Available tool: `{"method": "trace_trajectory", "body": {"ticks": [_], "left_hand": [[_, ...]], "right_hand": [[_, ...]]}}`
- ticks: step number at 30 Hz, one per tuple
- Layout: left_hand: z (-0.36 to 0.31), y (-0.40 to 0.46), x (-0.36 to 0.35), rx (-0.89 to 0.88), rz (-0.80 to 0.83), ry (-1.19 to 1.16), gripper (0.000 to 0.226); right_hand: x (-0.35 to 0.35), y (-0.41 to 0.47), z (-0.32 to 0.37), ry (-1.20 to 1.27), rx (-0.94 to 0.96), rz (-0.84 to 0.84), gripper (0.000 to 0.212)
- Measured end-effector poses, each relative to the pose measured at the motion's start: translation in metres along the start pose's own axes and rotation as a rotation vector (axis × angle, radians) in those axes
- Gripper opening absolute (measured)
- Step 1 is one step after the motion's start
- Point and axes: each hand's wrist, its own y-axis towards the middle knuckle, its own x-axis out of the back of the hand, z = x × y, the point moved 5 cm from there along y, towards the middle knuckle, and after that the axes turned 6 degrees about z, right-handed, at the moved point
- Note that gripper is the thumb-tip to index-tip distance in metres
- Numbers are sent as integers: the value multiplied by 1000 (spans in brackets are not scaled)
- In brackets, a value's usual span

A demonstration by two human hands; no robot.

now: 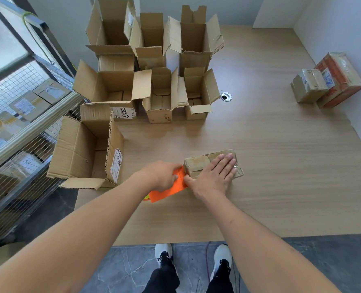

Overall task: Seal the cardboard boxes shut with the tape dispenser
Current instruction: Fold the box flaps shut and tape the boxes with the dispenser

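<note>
Box (198, 163) lies near the table's (281, 166) front edge; right hand (214, 176) presses it, fingers flat; left hand (164, 176) grips the dispenser (167, 190) at its end; recommend steady pressure and a level pull.

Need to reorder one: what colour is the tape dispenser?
Bright orange tape dispenser, gripped by the left hand; head view.

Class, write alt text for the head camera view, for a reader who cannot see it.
A person's right hand presses flat on a small closed cardboard box on a wooden table, while the left hand grips an orange tape dispenser at the box's end. Open empty boxes crowd the table's far left; two sealed boxes sit far right.
</note>
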Motion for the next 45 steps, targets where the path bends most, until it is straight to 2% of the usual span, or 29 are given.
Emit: {"method": "trace_trajectory", "body": {"ticks": [6, 11, 21, 27, 35, 41, 45], "left_hand": [[0, 8, 6, 41, 85, -25, 50], [5, 15, 3, 62, 123, -95, 51], [8, 19, 9, 111, 251, -139, 50], [-9, 16, 12, 68, 194, -31, 46], [-1, 8, -9, 39, -15, 18, 41], [12, 10, -23, 76, -3, -231, 46], [23, 10, -25, 118, 4, -476, 38]], "right_hand": [[-5, 4, -1, 18, 72, -36, 140], [-2, 12, -3, -39, 176, -16, 139], [0, 14, -4, -76, 262, 34, 135], [2, 15, -2, -82, 255, 75, 134], [1, 17, -2, -64, 246, 106, 132], [2, 13, -4, -61, 256, 85, 130], [2, 13, -4, -61, 266, 97, 130]]}}
